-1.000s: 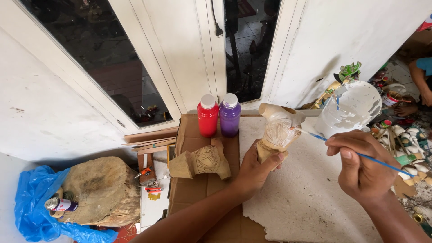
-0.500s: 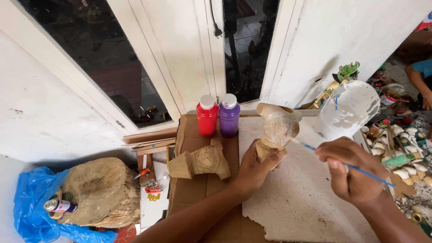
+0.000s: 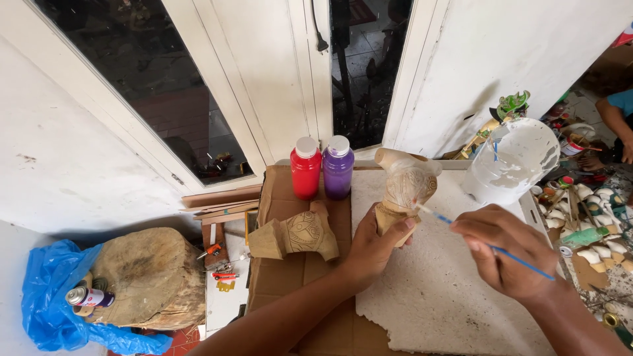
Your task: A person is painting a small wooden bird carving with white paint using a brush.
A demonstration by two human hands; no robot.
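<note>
Head view, looking straight down at the work; the left hand (image 3: 372, 244) has its fingers closed around the base of a pale carved wooden figure (image 3: 405, 191), holding it upright on the white foam sheet (image 3: 435, 290); the right hand (image 3: 504, 254) is pinching a thin blue-handled paintbrush (image 3: 484, 244) between thumb and fingers, and the tip sits right on the carved side of the figure, just above the left thumb.

The foam sheet lies over flattened brown cardboard (image 3: 280, 277) that covers the desk; a second carved wooden piece (image 3: 297, 234) rests on the cardboard just left of the held figure, not touching it; behind that stand a red paint bottle (image 3: 305, 168) and a purple paint bottle (image 3: 337, 167), side by side, both with white caps on.

To the right of the figure a white plastic tub (image 3: 514, 161) smeared with white paint is tipped on its side; I think a little brush is stuck inside it, but it's too small to be sure.

Down on the left there's a chunk of tree stump (image 3: 148, 277) on a blue plastic bag (image 3: 46, 296), with a spray can (image 3: 89, 296) lying against it; far right, another person's arm (image 3: 613, 118) pokes into the corner.
</note>
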